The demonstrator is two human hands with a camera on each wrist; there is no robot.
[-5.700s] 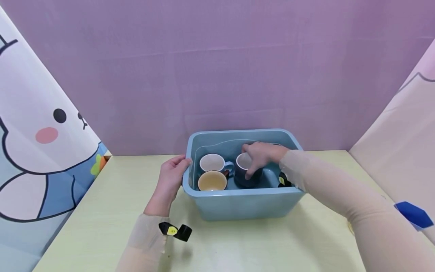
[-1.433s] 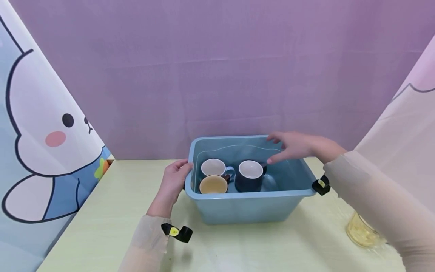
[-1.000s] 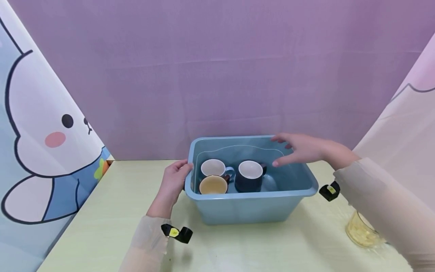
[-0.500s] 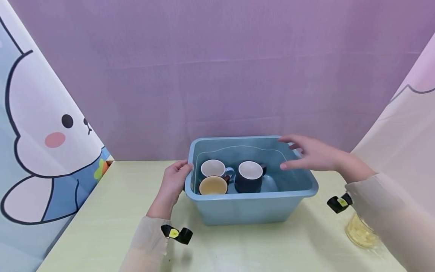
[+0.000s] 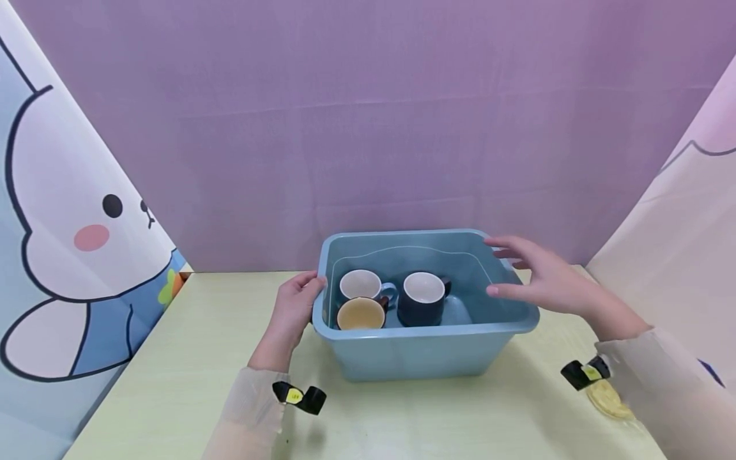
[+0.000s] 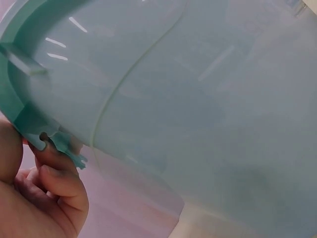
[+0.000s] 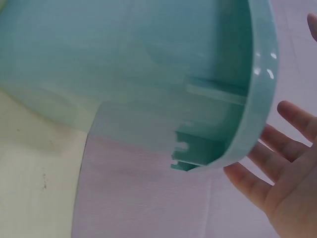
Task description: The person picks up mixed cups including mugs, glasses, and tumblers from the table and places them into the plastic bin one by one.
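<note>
A blue plastic bin (image 5: 408,354) stands on the pale table in the head view. Inside it, on the left, are a light blue mug (image 5: 360,282) with a white inside and a mug with a yellowish inside (image 5: 361,314) and brown handle. A dark navy mug (image 5: 421,312) sits upright right of them. My left hand (image 5: 292,313) pinches the bin's left rim, thumb on top; the left wrist view shows its fingers (image 6: 64,186) curled under the edge. My right hand (image 5: 546,275) is spread over the bin's right rim, holding nothing.
A yellow round object (image 5: 609,399) lies at the right, mostly hidden by the right wrist camera and sleeve. Part of a dark blue thing (image 5: 711,370) shows behind that sleeve. A purple cloth (image 5: 368,128) hangs behind the bin, with printed cloth (image 5: 63,211) at the left.
My right hand has let go of the navy mug, left standing in the bin, and moved right to the bin's right rim. My left hand stays on the left rim.
</note>
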